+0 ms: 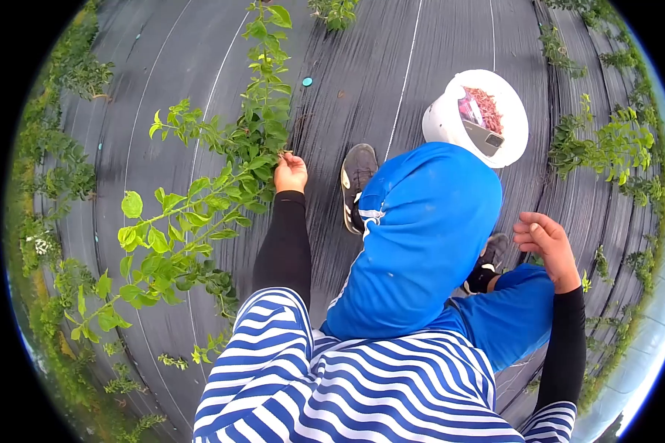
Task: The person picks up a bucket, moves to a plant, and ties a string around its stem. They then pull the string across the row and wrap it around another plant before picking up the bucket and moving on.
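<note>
My left hand (291,173) reaches to the lower stems of a leafy green plant (262,159). Its fingers are closed at the edge of the foliage; what they pinch is too small and partly hidden to name. Off to the right, my right hand (547,244) hovers beside my bent leg, fingers loosely stretched, with nothing visible in it. Ahead of my knee stands a white bucket (440,118) containing pinkish-red shredded-looking pieces (485,107), a clear plastic packet (470,111) and a phone (485,138).
Black ground sheeting (369,74) with pale lines runs under everything. More green plants (606,144) grow on the right and along the left edge. A small turquoise disc (307,82) lies beyond my left hand. My shoe (359,184) is beside the plant.
</note>
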Demonstrator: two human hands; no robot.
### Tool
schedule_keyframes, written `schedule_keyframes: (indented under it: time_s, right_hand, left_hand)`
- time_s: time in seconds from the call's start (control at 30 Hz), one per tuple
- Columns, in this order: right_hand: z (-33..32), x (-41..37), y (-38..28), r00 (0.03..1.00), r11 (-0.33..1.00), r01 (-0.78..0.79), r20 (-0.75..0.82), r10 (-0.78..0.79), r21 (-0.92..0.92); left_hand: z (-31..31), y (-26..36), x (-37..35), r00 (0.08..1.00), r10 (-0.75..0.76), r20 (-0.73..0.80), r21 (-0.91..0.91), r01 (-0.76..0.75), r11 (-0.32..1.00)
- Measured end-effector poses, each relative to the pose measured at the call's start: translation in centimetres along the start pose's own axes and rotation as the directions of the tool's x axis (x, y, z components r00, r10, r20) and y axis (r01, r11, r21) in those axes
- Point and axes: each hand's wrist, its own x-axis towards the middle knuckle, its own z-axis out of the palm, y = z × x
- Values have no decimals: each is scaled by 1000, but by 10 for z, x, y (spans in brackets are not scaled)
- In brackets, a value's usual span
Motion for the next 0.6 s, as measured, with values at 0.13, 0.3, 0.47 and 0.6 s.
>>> schedule_keyframes:
  time_s: [0.13, 0.3, 0.47, 0.6]
  right_hand:
    - [-5, -26, -7, 997, 993, 73, 29, -71, -92]
    - [-19, -25, -30, 977, 969, 155, 172, -123, -190]
    - [-26, 7, -60, 936, 926, 317, 222, -272, -203]
    - [-26, 30, -71, 895, 912, 398, 260, -363, -98]
  left_hand:
    - [-4, -1, 0, 1000, -23, 20, -46, 24, 999]
    - [-19, -21, -19, 988, -123, 94, 97, 114, 989]
    - [-39, -30, -88, 875, -291, 387, 281, 189, 941]
    - [-57, -6, -131, 900, -295, 321, 386, 160, 908]
